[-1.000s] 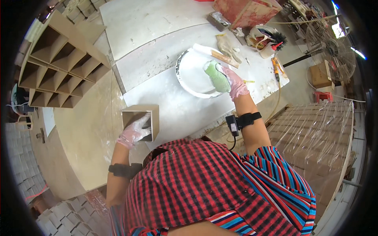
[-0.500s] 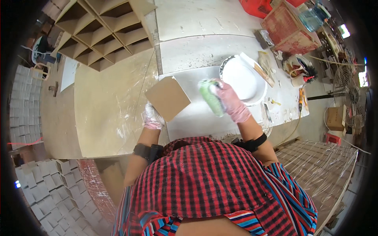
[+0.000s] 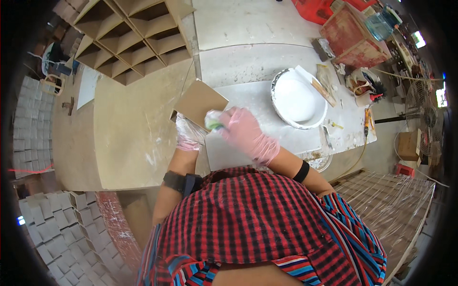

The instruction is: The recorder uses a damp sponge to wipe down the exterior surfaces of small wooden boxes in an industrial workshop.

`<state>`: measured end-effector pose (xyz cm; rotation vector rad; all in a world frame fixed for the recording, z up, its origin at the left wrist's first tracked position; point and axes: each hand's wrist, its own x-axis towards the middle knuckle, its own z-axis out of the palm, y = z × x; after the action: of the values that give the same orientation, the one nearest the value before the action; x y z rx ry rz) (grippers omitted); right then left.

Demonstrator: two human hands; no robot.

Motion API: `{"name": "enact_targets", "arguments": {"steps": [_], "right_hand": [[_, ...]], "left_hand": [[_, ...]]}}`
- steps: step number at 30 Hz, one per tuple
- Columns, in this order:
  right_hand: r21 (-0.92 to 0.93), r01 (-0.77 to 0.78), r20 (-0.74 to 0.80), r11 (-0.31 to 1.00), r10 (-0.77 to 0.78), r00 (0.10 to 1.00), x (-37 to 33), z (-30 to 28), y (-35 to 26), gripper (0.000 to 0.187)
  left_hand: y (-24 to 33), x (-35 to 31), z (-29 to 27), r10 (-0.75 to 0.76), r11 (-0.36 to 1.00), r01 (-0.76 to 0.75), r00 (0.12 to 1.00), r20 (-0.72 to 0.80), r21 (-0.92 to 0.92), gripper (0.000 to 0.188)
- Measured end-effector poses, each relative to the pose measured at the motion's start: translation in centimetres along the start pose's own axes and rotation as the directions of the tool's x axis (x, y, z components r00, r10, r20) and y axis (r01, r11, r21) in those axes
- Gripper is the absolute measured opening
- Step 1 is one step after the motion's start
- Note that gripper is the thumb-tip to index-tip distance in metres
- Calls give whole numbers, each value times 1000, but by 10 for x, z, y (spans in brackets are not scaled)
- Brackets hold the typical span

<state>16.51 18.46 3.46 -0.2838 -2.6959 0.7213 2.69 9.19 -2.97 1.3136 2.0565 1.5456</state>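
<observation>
My left hand (image 3: 189,133), in a pink glove smeared white, grips a plain brown box (image 3: 200,101) from its near left side. My right hand (image 3: 245,131), also in a pink glove, is closed on a green-and-white sponge (image 3: 213,119), which is at the box's near right edge. Part of the sponge is hidden by the fingers. To the right stands a round white basin (image 3: 298,97) with white liquid in it. A flat brush with a wooden handle (image 3: 324,93) lies across its right rim.
A brown cardboard grid of open compartments (image 3: 129,40) stands at the far left of the table (image 3: 126,124). A red-stained crate (image 3: 355,35), a metal block (image 3: 323,49) and a yellow-handled tool (image 3: 367,120) are on the right. Wrapped stacked goods (image 3: 386,205) stand at lower right.
My right hand has moved left with the sponge, from beside the basin to the box. The box has tilted a little in my left hand and its side now shows.
</observation>
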Motion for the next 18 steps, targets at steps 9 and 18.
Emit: {"name": "enact_targets", "arguments": {"steps": [9, 18], "right_hand": [[-69, -92, -273, 993, 70, 959, 28, -28, 23, 28], [-94, 26, -276, 995, -51, 960, 38, -39, 15, 25]], "left_hand": [[30, 19, -11, -85, 898, 9, 984, -154, -440, 40], [72, 26, -21, -307, 103, 12, 951, -20, -995, 29]]}}
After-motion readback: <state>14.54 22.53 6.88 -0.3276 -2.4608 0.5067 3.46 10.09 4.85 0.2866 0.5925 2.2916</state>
